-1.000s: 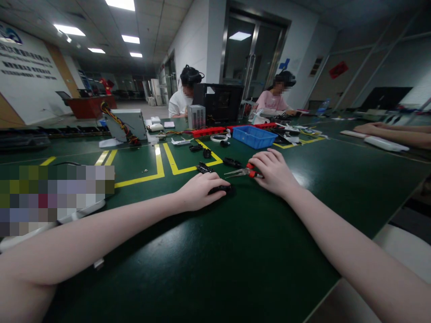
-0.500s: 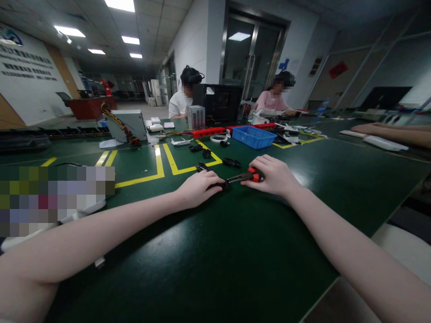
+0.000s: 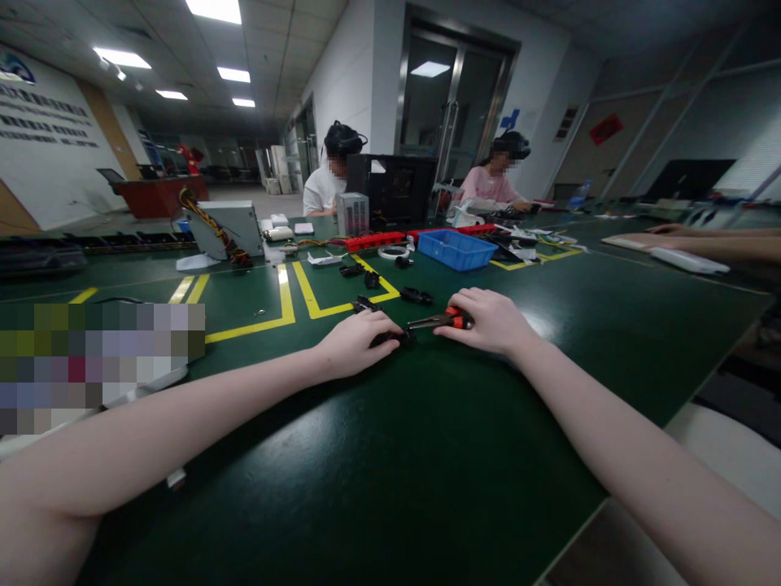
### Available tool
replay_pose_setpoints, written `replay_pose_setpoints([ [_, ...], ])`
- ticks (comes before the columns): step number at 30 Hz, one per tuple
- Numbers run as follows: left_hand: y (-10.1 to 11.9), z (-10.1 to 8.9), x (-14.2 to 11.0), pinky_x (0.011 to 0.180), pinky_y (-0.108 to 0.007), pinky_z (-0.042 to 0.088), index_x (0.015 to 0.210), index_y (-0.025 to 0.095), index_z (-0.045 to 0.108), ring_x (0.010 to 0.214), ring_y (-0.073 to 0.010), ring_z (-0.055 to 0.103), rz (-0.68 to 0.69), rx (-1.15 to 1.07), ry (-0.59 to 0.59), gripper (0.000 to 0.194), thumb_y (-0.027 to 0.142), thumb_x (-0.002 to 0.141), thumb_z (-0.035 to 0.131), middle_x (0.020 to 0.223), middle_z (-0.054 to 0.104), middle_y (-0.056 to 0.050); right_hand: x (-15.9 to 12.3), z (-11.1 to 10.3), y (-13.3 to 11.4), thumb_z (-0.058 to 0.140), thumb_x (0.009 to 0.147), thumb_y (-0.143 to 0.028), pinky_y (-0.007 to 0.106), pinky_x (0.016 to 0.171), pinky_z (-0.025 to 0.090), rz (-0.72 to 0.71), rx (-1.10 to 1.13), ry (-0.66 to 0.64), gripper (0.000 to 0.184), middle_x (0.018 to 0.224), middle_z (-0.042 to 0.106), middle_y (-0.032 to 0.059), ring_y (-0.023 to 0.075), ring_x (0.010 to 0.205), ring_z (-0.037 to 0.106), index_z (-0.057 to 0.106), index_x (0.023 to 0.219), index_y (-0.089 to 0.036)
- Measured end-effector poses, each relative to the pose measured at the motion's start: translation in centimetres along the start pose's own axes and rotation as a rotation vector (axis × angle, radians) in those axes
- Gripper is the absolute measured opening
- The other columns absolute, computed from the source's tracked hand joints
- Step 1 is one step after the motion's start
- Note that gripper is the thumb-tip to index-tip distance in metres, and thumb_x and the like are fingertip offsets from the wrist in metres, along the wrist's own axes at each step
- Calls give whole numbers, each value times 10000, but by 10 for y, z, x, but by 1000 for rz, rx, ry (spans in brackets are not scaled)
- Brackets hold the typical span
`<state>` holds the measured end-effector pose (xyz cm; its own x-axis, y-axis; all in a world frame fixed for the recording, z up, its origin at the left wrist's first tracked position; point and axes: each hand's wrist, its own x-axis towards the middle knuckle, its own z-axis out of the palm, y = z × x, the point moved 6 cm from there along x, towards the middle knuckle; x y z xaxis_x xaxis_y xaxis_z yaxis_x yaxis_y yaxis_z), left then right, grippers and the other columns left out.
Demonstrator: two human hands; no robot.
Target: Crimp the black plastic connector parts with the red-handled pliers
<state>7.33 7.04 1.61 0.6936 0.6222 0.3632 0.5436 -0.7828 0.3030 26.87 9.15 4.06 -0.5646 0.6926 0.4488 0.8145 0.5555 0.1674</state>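
Note:
My left hand [image 3: 357,342] is closed around a small black plastic part [image 3: 384,337], pressed low near the tabletop; the fingers cover much of it, so its exact kind is hidden. In my right hand [image 3: 495,319] are long-nose pliers [image 3: 427,322] with red-and-black handles. Their jaws point left, and the tips are at the right end of the black part; whether they grip it I cannot tell. Just beyond my left fingers lies another black part [image 3: 367,303]. A longer black piece [image 3: 416,295] rests behind the pliers.
Behind the hands stands a blue bin [image 3: 456,251]. Small black parts [image 3: 372,279] lie inside yellow tape [image 3: 317,312] on the green table [image 3: 390,472]. Farther back are a power supply [image 3: 229,228], a black computer case [image 3: 394,191] and two people. Another person's arms [image 3: 701,244] rest at right.
The view has shifted slightly, so most things appear a little farther left. Both hands keep their holds, and the plier tips sit slightly higher against the black part.

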Motion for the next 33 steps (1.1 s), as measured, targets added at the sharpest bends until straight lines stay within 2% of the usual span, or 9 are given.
replay_pose_setpoints([
  [17,1,1,-1,935,-382,465,1167,188,617,1044,-215,572,26,0,-13,270,286,940,509,1129,623,-81,1,5,-4,500,798,-679,316,676,372,-26,-24,-28,485,822,622,76,207,735,550,579,799,-201],
  [33,-2,1,0,937,-364,463,1141,176,631,1048,-208,578,45,-36,1,252,277,938,520,1124,635,-76,3,11,-10,448,834,-658,316,682,374,-1,-38,-129,477,795,598,70,195,709,542,545,762,-196],
])
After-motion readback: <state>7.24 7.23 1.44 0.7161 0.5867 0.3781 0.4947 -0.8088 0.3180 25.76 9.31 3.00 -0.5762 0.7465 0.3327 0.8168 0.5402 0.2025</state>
